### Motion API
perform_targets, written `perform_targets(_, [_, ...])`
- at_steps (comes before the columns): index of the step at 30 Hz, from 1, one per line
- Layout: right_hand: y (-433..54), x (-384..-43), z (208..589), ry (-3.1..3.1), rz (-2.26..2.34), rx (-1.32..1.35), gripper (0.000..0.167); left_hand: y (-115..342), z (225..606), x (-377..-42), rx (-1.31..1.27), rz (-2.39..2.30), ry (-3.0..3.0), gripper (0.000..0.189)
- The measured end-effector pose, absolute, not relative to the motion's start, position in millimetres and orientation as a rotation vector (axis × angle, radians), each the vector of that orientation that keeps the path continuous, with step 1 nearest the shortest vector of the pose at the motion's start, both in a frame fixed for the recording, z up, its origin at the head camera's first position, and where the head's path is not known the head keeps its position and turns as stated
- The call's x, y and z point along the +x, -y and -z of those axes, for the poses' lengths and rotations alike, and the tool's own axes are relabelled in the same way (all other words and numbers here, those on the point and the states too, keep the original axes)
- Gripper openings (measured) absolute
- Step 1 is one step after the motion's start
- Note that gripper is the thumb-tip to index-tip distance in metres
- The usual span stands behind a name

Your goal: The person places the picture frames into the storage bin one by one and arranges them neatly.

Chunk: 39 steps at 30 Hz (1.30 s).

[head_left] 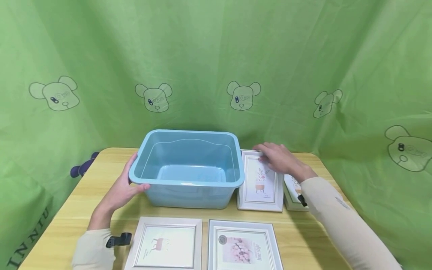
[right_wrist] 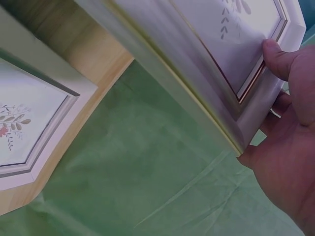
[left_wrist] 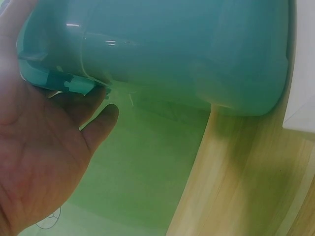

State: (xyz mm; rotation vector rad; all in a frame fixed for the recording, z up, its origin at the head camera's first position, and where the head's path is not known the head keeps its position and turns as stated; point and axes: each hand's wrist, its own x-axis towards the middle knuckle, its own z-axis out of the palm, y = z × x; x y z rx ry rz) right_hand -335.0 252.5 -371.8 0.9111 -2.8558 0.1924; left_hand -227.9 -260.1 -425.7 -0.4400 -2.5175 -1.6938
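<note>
A light blue plastic basin (head_left: 189, 195) stands on the wooden table. My left hand (head_left: 123, 187) holds its left end, thumb over the front rim and fingers beneath the lip; the left wrist view shows those fingers (left_wrist: 101, 125) under the basin's edge. To the basin's right, a white picture frame (head_left: 248, 180) with a potted-plant print leans back, close against the basin. My right hand (head_left: 278, 157) grips this frame at its top edge. In the right wrist view the thumb (right_wrist: 278, 59) presses the frame's front, while the other fingers go behind it.
Another plant-print picture frame (head_left: 293, 189) lies at the right, partly under my right arm. Toward the front edge lie a plant-print frame (head_left: 168, 243) and a frame with pink flowers (head_left: 241, 247). Green curtain (head_left: 202, 67) surrounds the table (head_left: 77, 210).
</note>
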Motion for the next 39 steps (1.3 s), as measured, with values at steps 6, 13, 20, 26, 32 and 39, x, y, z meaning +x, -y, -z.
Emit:
perform_targets(6, [-251.9,-327.7,367.1,2.827,-0.207,0.916,0.042,260.8,424.9,-228.0,-0.449,1.709,2.507,0.108])
perform_targets(13, [-252.7,-321.4,366.3,2.729,-0.218,0.982,0.04,260.9,424.7,-227.7,-0.434,1.704,2.517,0.107])
perform_targets(20, [-255.4,-309.6,364.3,2.692,-0.228,0.999,0.039,260.4,426.1,-228.9,-0.436,1.692,2.521,0.108])
perform_targets(26, [-254.7,-299.5,362.4,2.675,-0.258,1.0,0.041,261.7,427.2,-228.6,-0.428,1.691,2.525,0.108])
perform_targets(32, [-255.8,-292.6,363.3,2.59,-0.224,1.026,0.041,261.7,428.5,-229.2,-0.432,1.69,2.53,0.107])
perform_targets(39, [-256.0,-282.0,359.4,2.518,-0.203,1.043,0.041,261.4,428.0,-229.0,-0.435,1.691,2.525,0.107])
